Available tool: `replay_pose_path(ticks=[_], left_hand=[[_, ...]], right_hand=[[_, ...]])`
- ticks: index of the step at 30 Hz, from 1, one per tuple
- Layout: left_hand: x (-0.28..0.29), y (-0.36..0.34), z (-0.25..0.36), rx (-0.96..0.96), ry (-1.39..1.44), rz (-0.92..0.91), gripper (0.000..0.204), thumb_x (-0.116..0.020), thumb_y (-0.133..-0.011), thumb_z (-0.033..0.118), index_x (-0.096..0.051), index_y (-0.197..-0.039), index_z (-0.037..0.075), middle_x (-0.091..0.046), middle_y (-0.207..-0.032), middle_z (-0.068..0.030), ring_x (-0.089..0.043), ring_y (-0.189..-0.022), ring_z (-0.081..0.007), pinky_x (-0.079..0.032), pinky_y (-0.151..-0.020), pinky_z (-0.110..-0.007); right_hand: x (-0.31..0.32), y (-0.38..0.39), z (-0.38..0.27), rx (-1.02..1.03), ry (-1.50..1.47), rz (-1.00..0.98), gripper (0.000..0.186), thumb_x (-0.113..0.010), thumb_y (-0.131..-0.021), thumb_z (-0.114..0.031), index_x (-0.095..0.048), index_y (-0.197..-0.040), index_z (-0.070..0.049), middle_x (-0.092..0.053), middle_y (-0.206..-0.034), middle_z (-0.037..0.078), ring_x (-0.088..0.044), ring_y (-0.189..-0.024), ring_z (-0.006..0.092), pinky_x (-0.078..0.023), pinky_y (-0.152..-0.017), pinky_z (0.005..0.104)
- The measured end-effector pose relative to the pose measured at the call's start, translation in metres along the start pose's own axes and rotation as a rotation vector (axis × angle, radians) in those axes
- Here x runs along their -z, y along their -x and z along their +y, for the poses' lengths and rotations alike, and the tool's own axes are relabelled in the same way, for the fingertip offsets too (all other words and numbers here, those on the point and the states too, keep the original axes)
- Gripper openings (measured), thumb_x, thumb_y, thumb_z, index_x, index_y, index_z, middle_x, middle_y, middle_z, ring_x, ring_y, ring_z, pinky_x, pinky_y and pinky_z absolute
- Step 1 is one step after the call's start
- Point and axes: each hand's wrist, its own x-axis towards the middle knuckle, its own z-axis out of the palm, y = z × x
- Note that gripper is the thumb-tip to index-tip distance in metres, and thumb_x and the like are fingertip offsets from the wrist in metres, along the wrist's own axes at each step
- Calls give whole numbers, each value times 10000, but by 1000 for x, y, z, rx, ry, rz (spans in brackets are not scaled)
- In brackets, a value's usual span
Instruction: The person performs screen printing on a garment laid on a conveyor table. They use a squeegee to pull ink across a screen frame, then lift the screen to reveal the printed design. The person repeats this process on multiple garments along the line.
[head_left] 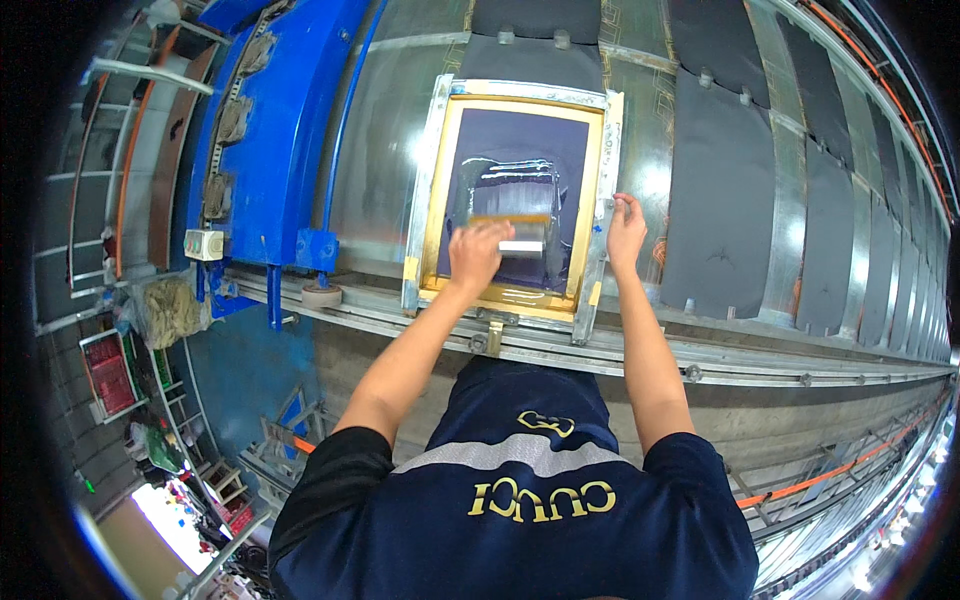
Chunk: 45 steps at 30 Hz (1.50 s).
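A screen printing frame (606, 160) with metal outer rails and yellow tape along its inner border lies flat in front of me. Dark purple mesh fills it, with glossy wet ink (512, 168) spread over the middle. My left hand (478, 252), slightly blurred, is closed around a squeegee (522, 246) with a pale metal holder and an amber edge; it stands on the mesh, left of centre in the lower half. My right hand (626, 232) is at the frame's right rail, thumb and fingers curled together. Whether they grip the rail or something small is hidden.
Dark grey sheets (722, 190) lie in rows along the long table to the right and behind the frame. A metal rail (640, 362) runs along the table's near edge. A blue machine (275, 110) stands at the left, with a white switch box (204, 244) beside it.
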Motion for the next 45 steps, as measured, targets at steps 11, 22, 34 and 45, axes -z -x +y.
replay_pose_path(ticks=[11, 22, 34, 45], left_hand=[[-17, -32, -17, -29, -67, -96, 354, -668, -821, -36, -793, -1037, 214, -779, -1162, 26, -713, -1104, -187, -485, -834, -417], [9, 7, -1, -68, -6, -63, 380, -738, -783, 6, -784, -1091, 225, -773, -1181, 60, -702, -1122, -158, -490, -878, -390], [66, -36, -1, 5, 129, 204, 276, -794, -835, 109, -771, -1110, 107, -778, -1101, -82, -739, -980, -296, -576, -824, -381], [53, 57, -117, 1199, 1071, 401, 821, -782, -872, 617, -608, -1373, -10, -687, -1293, -154, -655, -1184, -256, -488, -1050, -435]], right_hand=[[6, 1, -1, -74, 2, -43, 205, -589, -1049, -226, -712, -1139, -88, -536, -632, 92, -501, -603, 195, -438, -627, 401], [11, 3, -7, 25, 10, -7, 194, -579, -1051, -213, -697, -1135, -83, -641, -705, 161, -619, -638, 282, -480, -665, 447], [32, 15, -27, -4, -98, -46, 205, -569, -1060, -217, -687, -1151, -76, -634, -709, 149, -578, -632, 260, -470, -651, 439], [38, 18, -25, 21, -337, -101, 239, -557, -1080, -159, -659, -1236, -10, -701, -1096, 87, -648, -1008, 188, -504, -927, 331]])
